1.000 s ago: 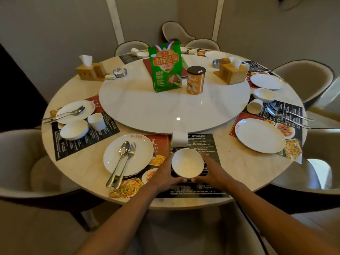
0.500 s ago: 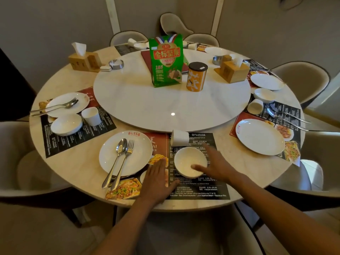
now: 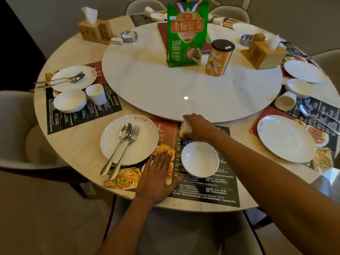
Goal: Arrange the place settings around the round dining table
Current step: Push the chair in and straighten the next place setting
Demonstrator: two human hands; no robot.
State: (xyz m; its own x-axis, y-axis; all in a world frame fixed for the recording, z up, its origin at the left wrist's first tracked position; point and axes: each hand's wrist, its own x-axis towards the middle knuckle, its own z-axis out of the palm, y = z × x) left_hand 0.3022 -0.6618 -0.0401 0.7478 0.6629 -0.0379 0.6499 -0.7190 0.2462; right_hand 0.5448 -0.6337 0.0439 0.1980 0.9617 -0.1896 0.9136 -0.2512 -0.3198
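Tipped white cup (image 3: 185, 128), beyond the bowl (image 3: 200, 159): our right hand (image 3: 199, 128) grips it; left hand (image 3: 156, 176) lies flat, fingers spread, beside the bowl.

A cup (image 3: 185, 128) is held under the right hand (image 3: 199, 128); a bowl (image 3: 200, 159) is set just before it, right of the left hand (image 3: 158, 178), a plate (image 3: 128, 139) further left

White is seen on the plate (image 3: 128, 140), the bowl (image 3: 200, 159) and the cup (image 3: 186, 128), the plate bearing a small red mark at its far rim and a silver spoon (image 3: 121, 142) and fork (image 3: 128, 144). The placemat (image 3: 206, 188) is printed black with white lettering, with a red panel and colourful food photos at its left. On the pale marbled turntable (image 3: 165, 89), a green bag (image 3: 186, 32) with red-and-gold lettering and an orange canister (image 3: 219, 58) with white marks and a black lid are seen.
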